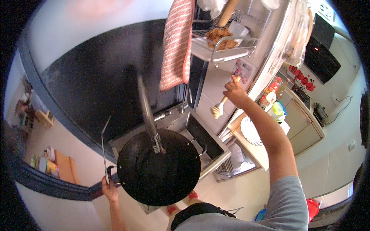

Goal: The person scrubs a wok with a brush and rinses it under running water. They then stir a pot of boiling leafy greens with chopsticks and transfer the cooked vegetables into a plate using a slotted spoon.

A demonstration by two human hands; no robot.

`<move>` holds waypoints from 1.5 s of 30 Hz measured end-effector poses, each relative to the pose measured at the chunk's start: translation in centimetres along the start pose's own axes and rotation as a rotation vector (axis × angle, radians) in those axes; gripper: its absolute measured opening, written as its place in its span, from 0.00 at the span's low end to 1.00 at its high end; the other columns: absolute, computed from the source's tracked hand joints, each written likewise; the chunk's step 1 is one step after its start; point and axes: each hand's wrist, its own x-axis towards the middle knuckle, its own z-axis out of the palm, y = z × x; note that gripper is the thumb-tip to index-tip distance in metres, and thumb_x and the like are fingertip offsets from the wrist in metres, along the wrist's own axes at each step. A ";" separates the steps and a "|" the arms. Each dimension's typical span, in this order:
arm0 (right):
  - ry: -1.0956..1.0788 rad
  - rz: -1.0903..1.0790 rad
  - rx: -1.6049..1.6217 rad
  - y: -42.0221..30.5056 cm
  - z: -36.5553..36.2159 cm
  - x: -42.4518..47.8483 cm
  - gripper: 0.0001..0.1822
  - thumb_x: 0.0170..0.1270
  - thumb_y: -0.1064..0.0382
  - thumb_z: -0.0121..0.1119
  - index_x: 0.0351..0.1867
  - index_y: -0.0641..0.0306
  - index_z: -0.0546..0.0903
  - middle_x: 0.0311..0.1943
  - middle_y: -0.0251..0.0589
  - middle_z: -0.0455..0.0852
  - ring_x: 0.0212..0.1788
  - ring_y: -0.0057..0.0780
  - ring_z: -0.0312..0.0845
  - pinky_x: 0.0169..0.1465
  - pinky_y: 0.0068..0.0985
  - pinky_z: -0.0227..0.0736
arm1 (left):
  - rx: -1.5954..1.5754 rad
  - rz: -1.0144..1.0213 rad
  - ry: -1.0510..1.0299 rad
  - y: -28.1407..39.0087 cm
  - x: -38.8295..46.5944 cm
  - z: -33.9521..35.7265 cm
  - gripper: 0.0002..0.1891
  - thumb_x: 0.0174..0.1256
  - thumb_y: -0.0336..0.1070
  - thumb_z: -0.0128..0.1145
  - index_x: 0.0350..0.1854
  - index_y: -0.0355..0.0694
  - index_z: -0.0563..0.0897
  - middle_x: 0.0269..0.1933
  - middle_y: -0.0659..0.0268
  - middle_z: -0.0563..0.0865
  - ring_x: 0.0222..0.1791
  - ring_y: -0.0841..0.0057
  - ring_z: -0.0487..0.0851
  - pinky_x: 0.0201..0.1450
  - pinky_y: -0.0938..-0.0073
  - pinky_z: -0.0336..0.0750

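Note:
A large black wok [159,176] rests over the stainless steel sink [205,170], below the metal faucet [146,106]. My left hand [109,189] is at the wok's left side handle, its fingers closed around a thin, bent metal utensil [103,144] that points up and away. Whether this hand also grips the wok handle is hard to tell. Well to the right of the wok and above it, my right hand [235,91] is closed on the wooden handle of a dish brush [217,110]. The brush's pale bristles point down to the left, apart from the wok.
A striped cloth [177,46] hangs behind the sink. Above my right hand, a wire rack [231,55] holds a brown scrubber [221,39]. White plates [250,131] and bottles stand on the counter at right. A dark frame [57,104] borders the left side.

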 end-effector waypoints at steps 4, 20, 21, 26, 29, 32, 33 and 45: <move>0.072 -0.059 0.084 0.8 0.7 -0.8 0.07 0.50 0.62 0.57 0.31 0.52 0.83 0.38 0.40 0.75 0.51 0.37 0.71 0.71 0.50 0.40 | -0.215 -0.117 -0.004 -1.4 0.2 -0.1 0.15 0.67 0.20 0.43 0.53 0.36 0.73 0.35 0.69 0.78 0.28 0.86 0.76 0.30 0.83 0.72; -0.275 0.877 1.228 -28.3 5.2 -7.4 0.25 0.59 0.58 0.56 0.53 0.71 0.65 0.39 0.67 0.79 0.45 0.62 0.75 0.47 0.46 0.71 | -0.144 -0.137 0.033 -0.7 0.8 -0.2 0.09 0.66 0.24 0.50 0.46 0.37 0.77 0.34 0.72 0.76 0.31 0.88 0.71 0.36 0.86 0.68; -0.308 0.869 1.233 -28.3 5.6 -7.5 0.23 0.58 0.60 0.56 0.52 0.70 0.65 0.38 0.67 0.79 0.43 0.63 0.76 0.45 0.46 0.72 | -0.155 -0.185 0.019 0.2 0.8 -0.4 0.09 0.65 0.24 0.50 0.46 0.37 0.77 0.34 0.72 0.77 0.32 0.88 0.71 0.37 0.87 0.68; -0.370 0.807 1.370 -28.6 5.9 -8.6 0.27 0.57 0.61 0.56 0.57 0.62 0.61 0.37 0.66 0.80 0.41 0.63 0.77 0.45 0.46 0.72 | -0.273 -0.135 0.051 6.5 -0.6 -0.2 0.10 0.66 0.25 0.50 0.48 0.41 0.77 0.31 0.73 0.77 0.20 0.89 0.68 0.18 0.87 0.60; -0.465 0.805 1.458 -30.0 5.9 -9.2 0.29 0.57 0.62 0.56 0.59 0.53 0.58 0.37 0.65 0.80 0.42 0.64 0.76 0.46 0.47 0.71 | -0.118 -0.130 0.028 11.2 -1.2 -1.2 0.11 0.66 0.27 0.50 0.49 0.43 0.76 0.27 0.74 0.77 0.16 0.92 0.63 0.16 0.89 0.56; -0.654 0.750 1.472 -31.4 6.4 -9.5 0.26 0.56 0.61 0.57 0.57 0.51 0.64 0.40 0.59 0.81 0.45 0.58 0.77 0.48 0.42 0.71 | -0.123 -0.094 0.031 14.5 -1.3 -0.7 0.11 0.67 0.29 0.51 0.50 0.44 0.76 0.23 0.75 0.76 0.13 0.95 0.58 0.13 0.89 0.48; -0.710 0.738 1.463 -31.7 6.6 -9.7 0.25 0.56 0.61 0.57 0.56 0.51 0.66 0.41 0.58 0.82 0.45 0.56 0.78 0.49 0.41 0.71 | -0.114 -0.104 0.030 15.4 -1.3 -0.4 0.11 0.67 0.30 0.51 0.51 0.44 0.75 0.22 0.75 0.76 0.12 0.95 0.58 0.13 0.90 0.47; -0.949 0.657 1.659 -33.1 7.8 -9.1 0.18 0.48 0.66 0.58 0.45 0.60 0.81 0.36 0.50 0.84 0.41 0.37 0.80 0.45 0.28 0.72 | -0.167 -0.073 -0.014 22.0 -0.2 2.9 0.14 0.67 0.31 0.51 0.54 0.45 0.73 0.30 0.60 0.85 0.11 0.95 0.60 0.10 0.92 0.46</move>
